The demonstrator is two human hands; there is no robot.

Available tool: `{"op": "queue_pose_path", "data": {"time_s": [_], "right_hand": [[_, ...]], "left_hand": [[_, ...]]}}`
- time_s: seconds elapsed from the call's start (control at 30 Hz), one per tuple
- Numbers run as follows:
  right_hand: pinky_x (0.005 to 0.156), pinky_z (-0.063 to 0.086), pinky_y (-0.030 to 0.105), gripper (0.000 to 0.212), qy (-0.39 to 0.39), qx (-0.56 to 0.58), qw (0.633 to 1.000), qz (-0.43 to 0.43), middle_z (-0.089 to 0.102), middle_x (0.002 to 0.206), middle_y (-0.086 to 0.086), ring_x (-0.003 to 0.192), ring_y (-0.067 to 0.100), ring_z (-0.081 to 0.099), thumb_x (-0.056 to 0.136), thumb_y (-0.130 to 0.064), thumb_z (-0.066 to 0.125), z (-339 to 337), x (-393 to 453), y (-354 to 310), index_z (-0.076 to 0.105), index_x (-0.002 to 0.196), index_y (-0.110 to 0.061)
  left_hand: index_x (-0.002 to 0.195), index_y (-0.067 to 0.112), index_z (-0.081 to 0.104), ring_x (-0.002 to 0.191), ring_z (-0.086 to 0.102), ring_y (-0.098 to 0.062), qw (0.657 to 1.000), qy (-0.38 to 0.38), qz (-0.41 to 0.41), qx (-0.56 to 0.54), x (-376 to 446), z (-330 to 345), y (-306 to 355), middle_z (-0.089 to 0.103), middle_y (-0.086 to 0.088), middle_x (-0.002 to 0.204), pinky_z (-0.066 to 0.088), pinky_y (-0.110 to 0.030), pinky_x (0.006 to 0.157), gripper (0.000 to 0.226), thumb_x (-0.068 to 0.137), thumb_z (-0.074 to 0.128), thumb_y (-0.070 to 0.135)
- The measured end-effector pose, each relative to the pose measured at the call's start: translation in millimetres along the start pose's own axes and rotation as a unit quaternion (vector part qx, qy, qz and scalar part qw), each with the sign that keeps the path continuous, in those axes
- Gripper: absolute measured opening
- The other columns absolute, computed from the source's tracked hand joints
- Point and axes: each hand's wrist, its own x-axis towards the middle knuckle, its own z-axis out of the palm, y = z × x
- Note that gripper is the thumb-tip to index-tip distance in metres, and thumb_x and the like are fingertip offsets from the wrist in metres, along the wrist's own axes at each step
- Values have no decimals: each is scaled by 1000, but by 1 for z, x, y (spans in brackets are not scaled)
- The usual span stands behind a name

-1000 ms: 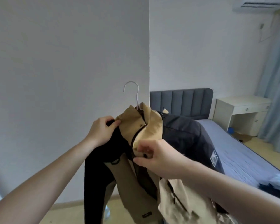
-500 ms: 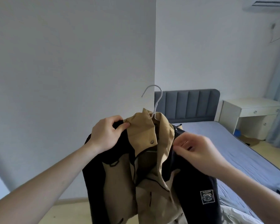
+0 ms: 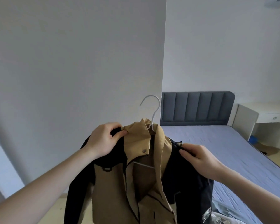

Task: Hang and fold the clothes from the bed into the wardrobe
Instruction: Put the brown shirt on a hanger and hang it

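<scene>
So the right hand [image 3: 199, 159] had slid off the collar to pinch the dark shoulder while the left hand [image 3: 103, 139] gripped the other, tan-and-black jacket [image 3: 136, 183] squared on its white wire hanger [image 3: 152, 113] above the blue-sheeted bed [image 3: 217, 143], probably wardrobe-ready.

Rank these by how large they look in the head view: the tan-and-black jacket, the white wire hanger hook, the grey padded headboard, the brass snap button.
1. Tan-and-black jacket, though nearness to the camera inflates it
2. Grey padded headboard
3. White wire hanger hook
4. Brass snap button
</scene>
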Motion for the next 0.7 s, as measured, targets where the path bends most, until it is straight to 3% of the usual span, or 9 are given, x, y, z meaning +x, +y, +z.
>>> {"op": "queue_pose_path", "data": {"time_s": [0.1,0.23,0.33,0.43,0.53,0.6,0.7], "right_hand": [[67,45,27,22,29,82,996,3,66,79,11,71,8,57,104,-20,56,6,10,2,68,87,-13],[65,46,25,22,26,94,995,-6,68,77,7,70,14,62,102,-20,59,9,24,12,70,84,-15],[63,46,18,21,29,100,994,-15,71,74,-2,69,8,65,100,-20,62,12,34,20,73,82,-21],[59,43,19,21,35,110,993,-30,66,68,0,63,6,58,99,-20,64,18,44,26,71,79,-19],[62,47,32,21,33,123,991,-51,65,67,5,64,17,59,98,-23,65,25,56,29,70,79,-16],[66,48,38,19,21,136,988,-68,66,69,5,66,17,60,98,-22,66,33,63,27,70,81,-14],[64,48,31,17,-6,149,984,-94,66,68,-2,65,11,60,97,-22,67,52,73,20,70,81,-17]], "left_hand": [[79,28,59,71,54,-8,998,8,31,62,1,8,-2,57,10,74,39,-27,61,25,97,60,46],[81,23,60,68,48,-10,992,24,34,121,-8,22,5,49,15,71,32,-29,67,21,97,64,37],[85,23,65,74,48,-10,991,46,1,126,-17,32,11,47,19,76,38,-32,71,16,96,66,34],[95,25,73,95,53,-17,984,89,-86,130,-23,36,18,55,11,98,43,-34,87,13,92,70,37],[112,31,73,109,44,-19,963,144,-178,141,-32,35,26,46,5,116,37,-31,96,28,87,73,43],[127,31,64,116,42,-17,957,152,-217,115,-44,33,32,41,8,119,33,-28,100,45,86,69,49],[139,35,52,123,39,-4,952,142,-269,35,-70,25,40,39,18,122,30,-22,105,65,81,55,65]]}}
